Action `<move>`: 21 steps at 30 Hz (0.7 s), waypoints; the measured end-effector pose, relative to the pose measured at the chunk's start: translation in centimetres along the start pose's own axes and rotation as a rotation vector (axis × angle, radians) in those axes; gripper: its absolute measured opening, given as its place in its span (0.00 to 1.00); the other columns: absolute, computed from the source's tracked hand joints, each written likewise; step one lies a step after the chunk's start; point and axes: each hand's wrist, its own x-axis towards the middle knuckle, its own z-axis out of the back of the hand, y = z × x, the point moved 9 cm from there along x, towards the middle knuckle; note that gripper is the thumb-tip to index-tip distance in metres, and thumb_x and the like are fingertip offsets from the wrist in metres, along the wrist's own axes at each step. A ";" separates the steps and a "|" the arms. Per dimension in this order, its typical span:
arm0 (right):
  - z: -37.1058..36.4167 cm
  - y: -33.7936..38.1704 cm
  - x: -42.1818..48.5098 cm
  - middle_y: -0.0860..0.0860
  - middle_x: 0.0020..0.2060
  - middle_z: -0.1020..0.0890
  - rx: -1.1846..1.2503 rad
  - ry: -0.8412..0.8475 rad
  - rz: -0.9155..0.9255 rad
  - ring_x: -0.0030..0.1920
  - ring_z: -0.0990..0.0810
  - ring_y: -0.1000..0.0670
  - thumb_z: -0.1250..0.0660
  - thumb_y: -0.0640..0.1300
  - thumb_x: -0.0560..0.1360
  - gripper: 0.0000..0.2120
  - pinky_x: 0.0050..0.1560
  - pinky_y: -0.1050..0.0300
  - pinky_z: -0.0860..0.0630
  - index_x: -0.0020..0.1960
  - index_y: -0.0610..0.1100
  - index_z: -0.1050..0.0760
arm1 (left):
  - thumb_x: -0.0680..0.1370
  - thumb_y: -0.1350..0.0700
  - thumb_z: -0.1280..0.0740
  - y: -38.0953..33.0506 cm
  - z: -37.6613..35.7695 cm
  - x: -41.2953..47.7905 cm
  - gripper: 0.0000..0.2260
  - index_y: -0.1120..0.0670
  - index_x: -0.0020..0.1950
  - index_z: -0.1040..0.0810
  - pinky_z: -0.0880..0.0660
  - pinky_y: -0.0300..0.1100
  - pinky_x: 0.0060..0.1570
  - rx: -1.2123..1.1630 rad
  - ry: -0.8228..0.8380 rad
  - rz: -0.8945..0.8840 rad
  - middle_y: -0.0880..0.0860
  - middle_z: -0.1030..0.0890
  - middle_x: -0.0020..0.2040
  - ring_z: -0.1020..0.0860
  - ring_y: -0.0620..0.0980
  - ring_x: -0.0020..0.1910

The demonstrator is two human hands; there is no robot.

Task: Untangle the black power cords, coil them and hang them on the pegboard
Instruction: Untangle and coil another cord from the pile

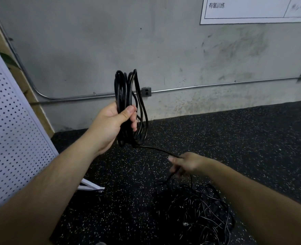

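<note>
My left hand (113, 121) grips a coil of black power cord (126, 89), held upright in front of the wall with several loops standing above and hanging below the fist. From the coil's bottom a loose strand (156, 150) runs down to the right into my right hand (186, 163), which pinches it low over the floor. Below that hand a tangled heap of black cords (197, 213) lies on the floor. The white pegboard (9, 138) stands at the left, leaning away from me.
A grey concrete wall (181, 59) faces me with a metal conduit (217, 84) and an outlet box (146, 91) just behind the coil. The floor is black speckled rubber (252, 138). The pegboard's white foot (91, 186) sticks out onto the floor.
</note>
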 end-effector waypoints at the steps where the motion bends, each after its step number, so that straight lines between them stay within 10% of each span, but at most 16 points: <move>1: 0.7 0.7 0.0 0.42 0.47 0.13 0.142 -0.017 0.013 0.39 0.18 0.48 0.35 0.54 0.82 0.21 0.37 0.57 0.21 0.58 0.35 0.24 | 0.84 0.61 0.39 0.1 0.4 0.0 0.05 0.57 0.50 0.25 0.23 0.46 0.43 0.026 0.000 0.009 0.49 0.23 0.35 0.24 0.49 0.35; 8: 5.2 8.6 -4.3 0.47 0.40 0.18 0.659 0.043 0.251 0.33 0.25 0.55 0.34 0.41 0.78 0.05 0.31 0.66 0.25 0.51 0.39 0.26 | 0.84 0.61 0.38 1.8 1.2 0.2 0.05 0.57 0.51 0.25 0.23 0.42 0.44 0.210 0.009 0.060 0.47 0.21 0.35 0.21 0.47 0.37; 21: 4.8 18.6 -8.3 0.46 0.34 0.19 1.053 -0.038 0.482 0.22 0.30 0.59 0.38 0.41 0.83 0.10 0.21 0.70 0.35 0.45 0.39 0.28 | 0.85 0.59 0.39 6.1 -5.4 -0.3 0.06 0.52 0.57 0.23 0.22 0.41 0.48 0.279 0.118 0.048 0.51 0.13 0.50 0.15 0.49 0.49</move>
